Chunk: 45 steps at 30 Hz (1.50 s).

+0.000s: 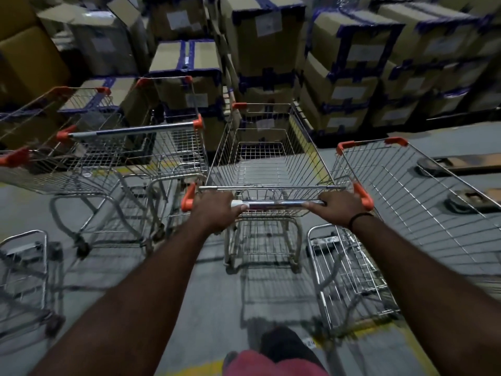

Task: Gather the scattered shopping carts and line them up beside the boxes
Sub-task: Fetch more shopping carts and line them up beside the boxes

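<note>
A wire shopping cart (267,161) with orange corner caps stands straight ahead of me, its nose toward the stacked cardboard boxes (267,47). My left hand (214,206) grips the left end of its chrome handle bar (276,204), and my right hand (342,207) grips the right end. A second cart (141,156) stands just to its left, facing the boxes, with a third cart (40,158) further left. Another cart (423,196) sits close on the right, angled away.
Boxes taped in blue fill the whole back of the view on dark pallets. A low cart frame (24,278) is at the lower left. A pallet jack's forks (461,183) lie at the right. Yellow floor lines (189,369) cross the grey floor.
</note>
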Motion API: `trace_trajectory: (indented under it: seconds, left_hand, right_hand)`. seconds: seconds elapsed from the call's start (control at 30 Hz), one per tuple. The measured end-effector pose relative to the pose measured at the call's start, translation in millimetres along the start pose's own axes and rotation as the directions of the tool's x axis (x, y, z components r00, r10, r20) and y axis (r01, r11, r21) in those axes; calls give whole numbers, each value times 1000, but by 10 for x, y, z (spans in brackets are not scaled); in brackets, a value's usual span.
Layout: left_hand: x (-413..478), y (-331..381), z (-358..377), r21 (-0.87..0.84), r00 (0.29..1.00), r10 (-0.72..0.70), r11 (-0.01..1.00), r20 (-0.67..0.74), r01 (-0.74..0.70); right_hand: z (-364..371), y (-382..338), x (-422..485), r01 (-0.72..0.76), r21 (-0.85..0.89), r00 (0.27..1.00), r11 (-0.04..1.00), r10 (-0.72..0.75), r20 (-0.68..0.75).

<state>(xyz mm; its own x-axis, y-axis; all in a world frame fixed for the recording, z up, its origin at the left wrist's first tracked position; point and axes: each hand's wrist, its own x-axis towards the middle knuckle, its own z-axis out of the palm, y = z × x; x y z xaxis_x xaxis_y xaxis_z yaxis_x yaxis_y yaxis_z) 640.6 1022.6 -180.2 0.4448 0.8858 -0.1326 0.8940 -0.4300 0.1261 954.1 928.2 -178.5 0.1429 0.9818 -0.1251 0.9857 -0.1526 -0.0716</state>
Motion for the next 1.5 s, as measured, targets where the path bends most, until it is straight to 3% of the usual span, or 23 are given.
trace_trajectory:
  seconds: [0.27,0.73,1.5]
  left_hand:
    - [-526,154,149,34,997,-29,999,-73,31]
    - [-1639,775,419,102,979,-187,976,-82,194]
    - [-2889,1012,613,54,984,-148,987,-96,154]
  right_hand:
    - [87,3,-432,8,7,1000,1000,-8,0]
    - [111,231,-1466,113,45,987,993,-117,109]
    - [365,145,-2701,122,-19,991,992,-121,53]
